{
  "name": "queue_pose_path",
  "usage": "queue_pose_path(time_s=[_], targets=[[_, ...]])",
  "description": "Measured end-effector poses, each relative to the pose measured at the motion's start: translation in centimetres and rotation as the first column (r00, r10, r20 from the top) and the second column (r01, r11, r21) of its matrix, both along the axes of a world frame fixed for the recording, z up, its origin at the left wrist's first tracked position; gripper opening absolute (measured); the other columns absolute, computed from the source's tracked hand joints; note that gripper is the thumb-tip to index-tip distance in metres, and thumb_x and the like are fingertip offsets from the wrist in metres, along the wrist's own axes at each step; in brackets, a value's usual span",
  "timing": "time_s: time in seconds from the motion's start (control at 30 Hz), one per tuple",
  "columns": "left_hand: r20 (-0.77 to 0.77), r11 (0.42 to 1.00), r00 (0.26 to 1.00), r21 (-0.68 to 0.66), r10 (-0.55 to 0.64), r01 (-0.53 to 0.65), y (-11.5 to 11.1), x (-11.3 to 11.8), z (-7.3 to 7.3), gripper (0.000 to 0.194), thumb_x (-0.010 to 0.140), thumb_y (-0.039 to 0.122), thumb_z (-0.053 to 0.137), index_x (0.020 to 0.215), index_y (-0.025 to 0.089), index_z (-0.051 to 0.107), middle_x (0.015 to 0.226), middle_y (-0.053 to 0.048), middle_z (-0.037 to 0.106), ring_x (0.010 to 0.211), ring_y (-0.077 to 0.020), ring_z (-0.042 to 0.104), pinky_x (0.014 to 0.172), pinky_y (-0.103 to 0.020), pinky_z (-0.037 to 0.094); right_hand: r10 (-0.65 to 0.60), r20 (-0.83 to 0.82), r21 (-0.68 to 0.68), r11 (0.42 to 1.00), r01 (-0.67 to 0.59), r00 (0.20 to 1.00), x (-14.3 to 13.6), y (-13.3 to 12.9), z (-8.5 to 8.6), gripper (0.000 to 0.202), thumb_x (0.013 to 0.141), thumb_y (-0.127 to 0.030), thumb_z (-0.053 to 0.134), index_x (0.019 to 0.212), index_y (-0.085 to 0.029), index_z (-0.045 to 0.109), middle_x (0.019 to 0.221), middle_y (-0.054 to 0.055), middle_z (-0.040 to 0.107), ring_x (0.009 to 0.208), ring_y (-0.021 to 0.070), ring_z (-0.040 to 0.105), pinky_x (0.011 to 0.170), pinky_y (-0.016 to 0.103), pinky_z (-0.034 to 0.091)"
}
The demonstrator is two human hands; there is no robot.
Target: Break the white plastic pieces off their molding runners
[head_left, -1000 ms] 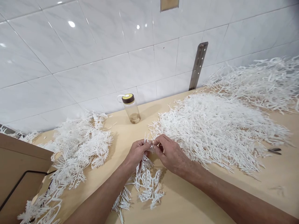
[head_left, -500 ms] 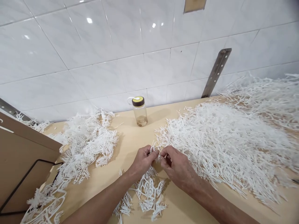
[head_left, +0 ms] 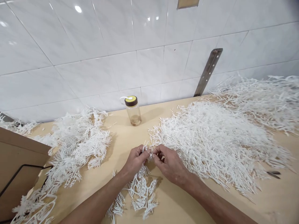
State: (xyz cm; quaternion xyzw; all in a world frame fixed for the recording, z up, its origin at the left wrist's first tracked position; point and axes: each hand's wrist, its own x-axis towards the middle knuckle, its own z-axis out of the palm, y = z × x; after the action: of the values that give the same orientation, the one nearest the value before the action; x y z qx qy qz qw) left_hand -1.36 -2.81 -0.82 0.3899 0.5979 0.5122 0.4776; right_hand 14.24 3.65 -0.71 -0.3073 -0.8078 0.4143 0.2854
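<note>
My left hand (head_left: 137, 158) pinches a small cluster of white branching strands (head_left: 146, 147) between thumb and fingers. Close beside it on the right, my right hand (head_left: 169, 161) is closed too, its thumb and fingertips pressed together at the edge of the same strands. Below the hands, a loose bunch of white strands (head_left: 143, 194) lies on the table, partly under the left forearm. A large heap of thin white pieces (head_left: 210, 140) spreads to the right of my right hand. Another white pile (head_left: 79, 140) lies to the left.
A clear jar (head_left: 134, 115) with a yellow and black lid stands near the tiled wall (head_left: 93, 74). A cardboard box (head_left: 21, 161) is at the left edge. A metal bracket (head_left: 207, 73) leans by the wall. A small dark tool (head_left: 273, 175) lies at the right.
The view has shifted slightly, so most things appear farther left and the dark tool shows more fully. Both hands keep nearly the same pose around the strands.
</note>
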Motion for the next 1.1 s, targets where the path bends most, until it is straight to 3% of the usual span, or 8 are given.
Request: queue_pose_path(time_s=[0.17, 0.33, 0.5, 0.73, 0.9, 1.1], targets=[[0.006, 0.998, 0.998, -0.003, -0.063, 0.063, 0.0, -0.1, 0.1, 0.044, 0.077, 0.056, 0.067, 0.067, 0.016, 0.051, 0.055, 0.005, 0.041, 0.051, -0.0087, 0.036, 0.052, -0.024, 0.027, -0.015, 0.033, 0.117, 0.993, 0.011, 0.999, 0.4, 0.2, -0.3, 0.008, 0.084, -0.014, 0.051, 0.086, -0.020, 0.056, 0.072, -0.001, 0.063, 0.063, 0.0135, 0.057, 0.056, 0.025, 0.044], [0.037, 0.994, 0.994, -0.023, -0.103, 0.104, 0.4, -0.4, 0.1, 0.045, 0.074, 0.056, 0.070, 0.069, 0.015, 0.053, 0.055, 0.005, 0.040, 0.050, -0.0076, 0.034, 0.049, -0.023, 0.024, -0.039, 0.018, 0.071, 0.997, 0.038, 0.999, 0.3, 0.2, -0.2, 0.010, 0.087, -0.018, 0.052, 0.091, -0.020, 0.061, 0.077, 0.000, 0.067, 0.066, 0.0139, 0.060, 0.057, 0.025, 0.047], [0.118, 0.997, 0.992, -0.054, -0.053, 0.060, 0.5, -0.4, 0.2, 0.040, 0.069, 0.049, 0.074, 0.063, 0.017, 0.050, 0.049, 0.006, 0.038, 0.043, -0.0065, 0.032, 0.045, -0.022, 0.020, -0.054, -0.020, 0.121, 0.991, 0.056, 0.998, -0.2, 0.1, -0.2, 0.015, 0.091, -0.019, 0.052, 0.094, -0.019, 0.066, 0.085, 0.003, 0.070, 0.072, 0.0149, 0.063, 0.060, 0.026, 0.048], [0.039, 1.000, 0.999, 0.000, -0.003, 0.003, 0.5, 0.0, 0.1, 0.040, 0.071, 0.050, 0.071, 0.062, 0.016, 0.053, 0.049, 0.006, 0.040, 0.046, -0.0072, 0.034, 0.047, -0.023, 0.024, -0.056, -0.084, 0.341, 0.936, 0.081, 0.995, -0.2, 0.1, -0.8, 0.013, 0.091, -0.017, 0.053, 0.082, -0.019, 0.063, 0.078, 0.002, 0.066, 0.064, 0.0134, 0.058, 0.061, 0.026, 0.045], [-0.080, 0.999, 0.997, 0.035, 0.015, -0.013, 0.7, 0.2, -0.3, 0.033, 0.073, 0.045, 0.067, 0.064, 0.015, 0.055, 0.055, 0.003, 0.046, 0.053, -0.0097, 0.041, 0.052, -0.023, 0.030, -0.075, -0.038, 0.346, 0.934, 0.083, 0.996, -0.2, 0.1, -0.9, 0.009, 0.091, -0.017, 0.053, 0.089, -0.020, 0.062, 0.085, 0.003, 0.067, 0.068, 0.0147, 0.061, 0.061, 0.026, 0.046], [0.004, 0.999, 0.999, 0.002, 0.041, -0.041, 0.8, 0.2, -0.8, 0.028, 0.071, 0.040, 0.068, 0.066, 0.016, 0.054, 0.056, 0.004, 0.044, 0.051, -0.0087, 0.037, 0.050, -0.022, 0.027, -0.076, -0.090, 0.371, 0.923, 0.104, 0.993, -0.4, 0.2, -1.3, 0.012, 0.094, -0.019, 0.053, 0.095, -0.020, 0.065, 0.088, 0.003, 0.071, 0.074, 0.0149, 0.066, 0.069, 0.028, 0.050]])
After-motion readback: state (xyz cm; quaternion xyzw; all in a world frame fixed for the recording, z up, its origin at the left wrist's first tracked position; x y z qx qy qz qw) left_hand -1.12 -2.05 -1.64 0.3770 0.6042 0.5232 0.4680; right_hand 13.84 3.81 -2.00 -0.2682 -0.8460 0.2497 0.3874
